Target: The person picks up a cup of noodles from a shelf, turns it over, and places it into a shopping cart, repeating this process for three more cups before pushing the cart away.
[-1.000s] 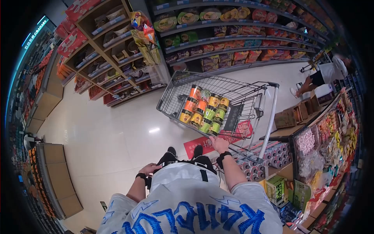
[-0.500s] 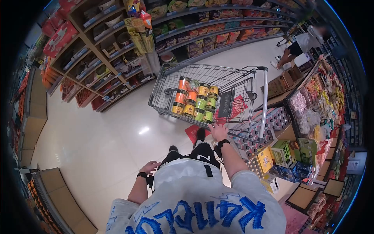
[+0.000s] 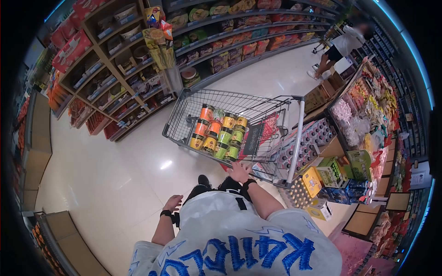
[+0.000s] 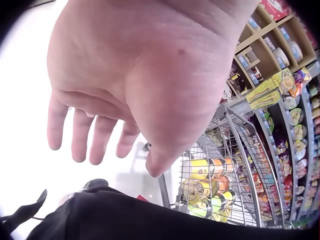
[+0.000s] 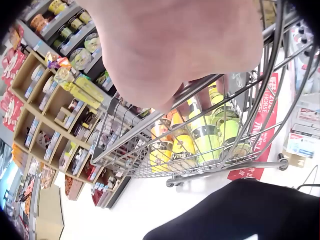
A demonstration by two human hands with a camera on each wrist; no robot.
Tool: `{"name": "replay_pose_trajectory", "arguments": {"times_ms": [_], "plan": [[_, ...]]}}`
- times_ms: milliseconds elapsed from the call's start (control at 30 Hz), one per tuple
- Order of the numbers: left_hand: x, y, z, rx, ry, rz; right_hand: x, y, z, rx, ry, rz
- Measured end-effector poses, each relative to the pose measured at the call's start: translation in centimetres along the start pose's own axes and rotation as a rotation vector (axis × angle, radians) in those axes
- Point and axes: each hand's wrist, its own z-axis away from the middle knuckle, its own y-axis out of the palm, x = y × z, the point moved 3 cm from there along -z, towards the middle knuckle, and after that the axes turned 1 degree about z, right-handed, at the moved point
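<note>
In the head view a metal shopping cart stands ahead of the body, holding several orange, yellow and green tubs. The right hand is at the cart's near top rail; in the right wrist view that hand has its fingers curled over the rail, with tubs below. The left hand hangs beside the waist and touches nothing. Its fingers point downward, loosely spread, in the left wrist view, where the hand holds nothing.
Wooden cubby shelves stand at the upper left, curved noodle shelves behind the cart. Bottles, cartons and bagged sweets line the right. A person in a white shirt is at the upper right. A low display is lower left.
The cart has shifted left in the head view, with the right hand staying on its rail. The left hand has moved slightly away from the waist. More of the right-hand displays shows.
</note>
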Motion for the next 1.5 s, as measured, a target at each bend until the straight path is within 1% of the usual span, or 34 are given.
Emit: {"name": "replay_pose_trajectory", "arguments": {"times_ms": [100, 133, 200, 233, 300, 333, 367, 433, 467, 500, 567, 600, 667, 767, 800, 833, 867, 967, 1033, 1067, 1100, 1167, 1200, 1267, 1300, 1333, 1367, 1400, 1500], "plan": [[0.2, 0.7, 0.5, 0.021, -0.003, -0.001, 1.9, 0.9, 1.5, 0.065, -0.061, 0.003], [0.2, -0.1, 0.8, 0.023, -0.024, -0.031, 3.3, 1.0, 1.6, 0.069, -0.047, -0.005], [1.3, 1.4, 2.0, 0.0, -0.053, -0.074, 3.2, 1.8, 2.2, 0.136, -0.089, -0.112], [1.8, 1.8, 2.5, -0.012, -0.039, -0.083, 3.2, 1.9, 2.7, 0.144, -0.089, -0.137], [3.1, 2.3, 4.2, -0.039, -0.038, -0.12, 3.5, 2.5, 3.8, 0.192, -0.154, -0.188], [3.2, 2.9, 4.9, -0.044, -0.033, -0.12, 3.7, 2.9, 4.4, 0.183, -0.158, -0.207], [2.9, 1.3, 5.1, -0.031, -0.039, -0.123, 5.7, 2.9, 4.0, 0.18, -0.137, -0.23], [4.4, 2.2, 7.0, -0.063, -0.049, -0.139, 5.7, 4.3, 5.7, 0.162, -0.202, -0.215], [5.1, 2.2, 8.0, -0.072, -0.031, -0.13, 6.0, 4.7, 6.6, 0.121, -0.221, -0.237], [6.0, 2.2, 8.7, -0.083, -0.009, -0.115, 6.2, 5.8, 7.4, 0.128, -0.226, -0.251], [7.3, 2.0, 9.6, -0.108, -0.014, -0.123, 6.8, 6.4, 8.1, 0.023, -0.279, -0.23], [7.8, -0.4, 9.2, -0.096, -0.027, -0.114, 9.0, 6.8, 8.1, -0.022, -0.275, -0.247], [9.7, 0.0, 9.9, -0.092, -0.044, -0.107, 8.2, 7.4, 9.1, -0.032, -0.303, -0.263], [11.4, -0.2, 10.7, -0.076, -0.046, -0.132, 7.3, 9.6, 9.8, -0.075, -0.309, -0.255], [11.6, -0.3, 10.8, -0.078, -0.057, -0.153, 7.1, 9.8, 10.0, -0.051, -0.297, -0.274], [10.9, -4.0, 10.1, -0.059, -0.041, -0.167, 10.1, 10.0, 9.2, -0.029, -0.264, -0.291], [11.2, -3.9, 10.2, -0.055, -0.01, -0.182, 9.7, 10.2, 9.5, -0.049, -0.272, -0.295], [12.2, -4.7, 10.8, -0.037, 0.076, -0.247, 9.2, 10.6, 11.2, -0.131, -0.204, -0.313], [13.3, -5.2, 11.4, -0.013, 0.101, -0.29, 8.8, 11.8, 11.9, -0.355, -0.197, -0.403], [13.1, -8.6, 11.1, 0.011, 0.107, -0.327, 11.6, 12.5, 11.0, -0.435, -0.156, -0.401], [14.0, -9.3, 11.7, 0.002, 0.134, -0.325, 12.1, 12.5, 11.0, -0.437, -0.172, -0.388], [17.3, -11.2, 12.3, -0.011, 0.109, -0.304, 12.1, 12.8, 12.1, -0.429, -0.102, -0.402], [19.8, -11.9, 12.9, -0.014, 0.073, -0.296, 12.0, 13.5, 12.6, -0.402, -0.133, -0.375], [24.6, -14.1, 13.9, -0.007, -0.004, -0.28, 11.7, 13.9, 12.7, -0.38, -0.047, -0.407], [26.6, -15.3, 14.6, -0.002, -0.045, -0.297, 12.2, 14.0, 12.8, -0.379, -0.076, -0.396], [29.2, -16.2, 14.6, -0.008, -0.105, -0.306, 12.0, 14.7, 13.3, -0.403, -0.05, -0.388], [30.5, -16.8, 15.8, -0.01, -0.175, -0.337, 12.0, 15.0, 13.6, -0.428, -0.017, -0.383], [32.4, -17.9, 16.2, -0.019, -0.226, -0.361, 12.5, 15.0, 13.8, -0.429, -0.03, -0.379], [36.1, -19.7, 17.0, -0.02, -0.294, -0.398, 12.7, 16.5, 14.8, -0.399, -0.005, -0.39]]}}
